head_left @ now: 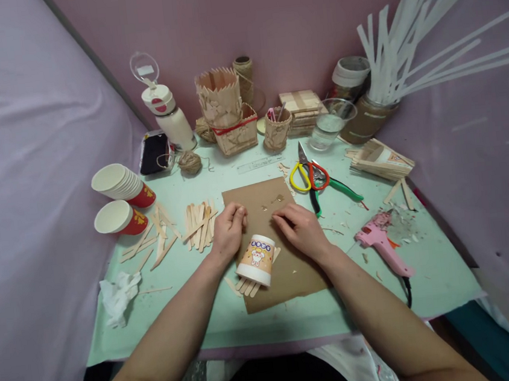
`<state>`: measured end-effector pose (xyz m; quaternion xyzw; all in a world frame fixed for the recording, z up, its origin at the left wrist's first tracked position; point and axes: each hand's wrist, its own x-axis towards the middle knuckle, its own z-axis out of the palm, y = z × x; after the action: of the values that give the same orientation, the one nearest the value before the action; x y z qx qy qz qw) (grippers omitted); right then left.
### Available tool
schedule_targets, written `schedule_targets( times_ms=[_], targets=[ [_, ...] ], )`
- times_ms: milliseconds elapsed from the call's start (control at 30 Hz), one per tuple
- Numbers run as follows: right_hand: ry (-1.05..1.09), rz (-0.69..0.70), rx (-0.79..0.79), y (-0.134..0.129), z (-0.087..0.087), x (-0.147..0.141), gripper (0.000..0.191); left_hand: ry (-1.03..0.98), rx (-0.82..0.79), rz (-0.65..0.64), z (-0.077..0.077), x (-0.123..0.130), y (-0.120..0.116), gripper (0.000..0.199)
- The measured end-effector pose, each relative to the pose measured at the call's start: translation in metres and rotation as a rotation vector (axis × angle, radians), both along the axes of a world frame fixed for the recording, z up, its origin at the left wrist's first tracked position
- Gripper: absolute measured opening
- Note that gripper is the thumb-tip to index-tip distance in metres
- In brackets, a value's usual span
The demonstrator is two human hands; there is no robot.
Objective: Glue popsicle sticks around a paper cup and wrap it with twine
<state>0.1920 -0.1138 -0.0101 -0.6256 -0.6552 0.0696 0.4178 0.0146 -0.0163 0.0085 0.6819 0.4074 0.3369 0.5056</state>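
My left hand [230, 228] rests in a loose fist at the left edge of a brown paper sheet [275, 297], and nothing shows in it. On the sheet's right side lies my right hand [301, 227], its fingers loosely curled together and no object visible in them. Between my forearms sits a paper cup [258, 261] with an orange cartoon band, tilted on its side. Several wooden craft sticks [248, 287] stick out from beneath it. Small shiny glue blobs [278, 199] dot the paper between my hands and its far edge.
Loose craft sticks [201, 225] and stacked red cups [122, 189] lie left. Scissors [308, 173], green-handled pliers [345, 189] and a pink glue gun [384, 243] lie right. Behind stand a bottle [174, 123], stick-covered containers [234, 132], a clear cup [325, 128] and white strips [386, 61].
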Motion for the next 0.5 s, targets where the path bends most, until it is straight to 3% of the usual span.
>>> schedule_targets(
  times_ms=[100,233,333,400,500],
  targets=[
    [-0.014,-0.001,-0.017,0.000,0.000,0.000,0.019,0.061,0.062,-0.030,0.000,-0.002,-0.002,0.034],
    [-0.003,0.013,-0.053,0.000,0.001,-0.002,0.019,0.066,0.040,-0.008,-0.001,-0.001,-0.003,0.050],
    [0.035,0.024,-0.066,0.001,0.001,-0.003,0.018,0.061,0.018,-0.058,0.002,-0.003,0.003,0.061],
    [0.064,0.026,-0.056,0.001,0.001,-0.002,0.016,-0.024,-0.044,-0.112,0.012,-0.010,0.008,0.064],
    [0.148,0.023,-0.041,-0.002,0.006,0.001,0.013,-0.019,-0.138,-0.257,0.042,-0.034,0.010,0.059]
  ],
)
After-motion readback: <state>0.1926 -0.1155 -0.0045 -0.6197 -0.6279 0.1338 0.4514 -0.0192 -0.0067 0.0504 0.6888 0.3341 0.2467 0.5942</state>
